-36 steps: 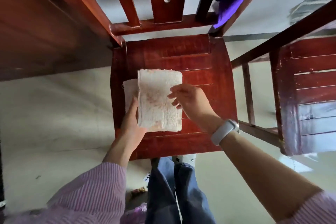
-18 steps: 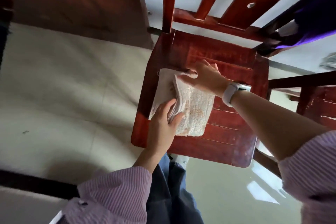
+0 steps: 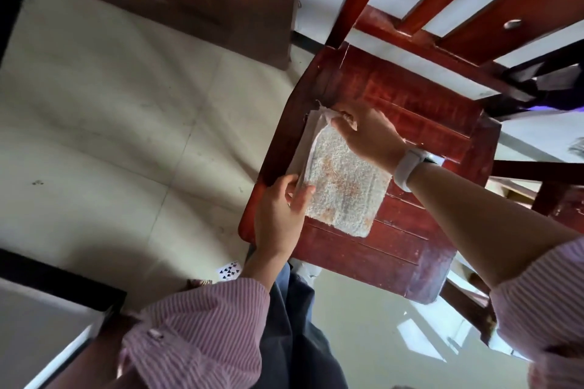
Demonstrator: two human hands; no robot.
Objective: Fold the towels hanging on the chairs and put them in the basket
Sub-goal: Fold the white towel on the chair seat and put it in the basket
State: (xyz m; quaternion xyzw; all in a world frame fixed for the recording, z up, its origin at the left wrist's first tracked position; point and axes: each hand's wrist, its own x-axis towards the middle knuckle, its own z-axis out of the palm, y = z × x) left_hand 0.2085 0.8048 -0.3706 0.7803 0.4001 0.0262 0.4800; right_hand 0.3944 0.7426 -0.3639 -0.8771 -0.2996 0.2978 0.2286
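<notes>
Here, a folded white terry-cloth towel with faint orange staining point(image 3: 344, 186) lay on the slatted seat of a red-brown wooden chair point(image 3: 420, 123), right of frame centre. The left hand point(image 3: 281, 215) pinched the towel's near left edge between thumb and fingers. The right hand point(image 3: 369, 136), wearing a white wristband point(image 3: 409, 169), gripped its far corner.

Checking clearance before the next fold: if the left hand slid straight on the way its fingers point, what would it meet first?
Probably the right hand, which pinches the far corner of the folded towel the left hand grips; depth is unclear.
</notes>
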